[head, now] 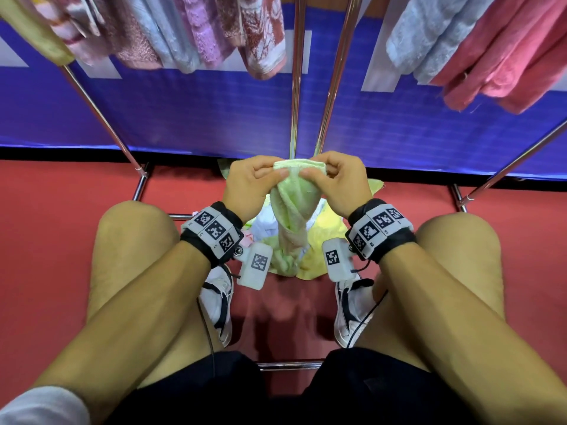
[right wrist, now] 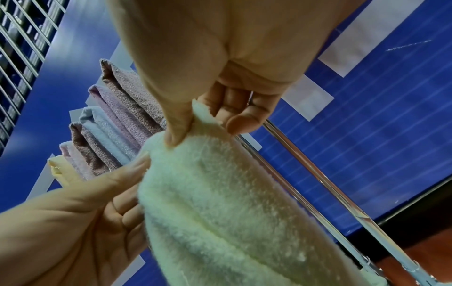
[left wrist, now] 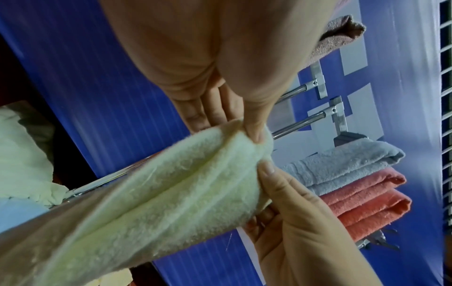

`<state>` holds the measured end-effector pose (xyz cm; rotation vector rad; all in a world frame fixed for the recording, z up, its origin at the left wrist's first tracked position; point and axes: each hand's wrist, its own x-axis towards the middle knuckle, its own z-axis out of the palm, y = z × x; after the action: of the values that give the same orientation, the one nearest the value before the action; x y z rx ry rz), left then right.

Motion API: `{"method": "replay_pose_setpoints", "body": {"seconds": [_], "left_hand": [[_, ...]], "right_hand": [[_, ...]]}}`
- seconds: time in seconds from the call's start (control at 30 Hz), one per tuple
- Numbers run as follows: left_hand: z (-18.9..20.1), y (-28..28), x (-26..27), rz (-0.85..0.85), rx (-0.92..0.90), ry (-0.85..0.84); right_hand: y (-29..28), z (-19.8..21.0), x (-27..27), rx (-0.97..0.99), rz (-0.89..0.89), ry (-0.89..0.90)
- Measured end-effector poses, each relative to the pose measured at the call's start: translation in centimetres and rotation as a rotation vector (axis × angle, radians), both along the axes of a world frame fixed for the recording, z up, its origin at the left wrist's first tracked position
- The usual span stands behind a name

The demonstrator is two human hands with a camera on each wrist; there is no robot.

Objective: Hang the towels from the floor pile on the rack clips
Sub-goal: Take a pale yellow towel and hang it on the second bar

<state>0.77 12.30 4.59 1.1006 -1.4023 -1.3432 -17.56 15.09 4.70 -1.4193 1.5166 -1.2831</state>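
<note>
Both hands, left hand (head: 248, 185) and right hand (head: 337, 185), pinch the green towel's (head: 291, 207) top edge above the floor pile (head: 319, 256).

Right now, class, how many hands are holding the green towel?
2. The left hand pinches the top edge of the green towel on its left; the right hand pinches it on its right.

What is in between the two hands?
A short stretch of the green towel's top edge spans from the left hand to the right hand; each pinches it. The head view shows this best.
</note>
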Motion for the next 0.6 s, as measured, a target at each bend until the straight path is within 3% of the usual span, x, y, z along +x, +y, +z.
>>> {"method": "replay_pose_setpoints", "body": {"seconds": [0.33,0.6], "left_hand": [[6.4,-1.0,0.6,-0.008,-0.080,0.009],[18.5,-3.7,-0.5,-0.023,-0.243,0.096]], "right_hand": [[-0.1,4.7,0.0,-0.040,0.052,0.060],[-2.9,17.1,-0.5,-0.271,0.028,0.089]]}}
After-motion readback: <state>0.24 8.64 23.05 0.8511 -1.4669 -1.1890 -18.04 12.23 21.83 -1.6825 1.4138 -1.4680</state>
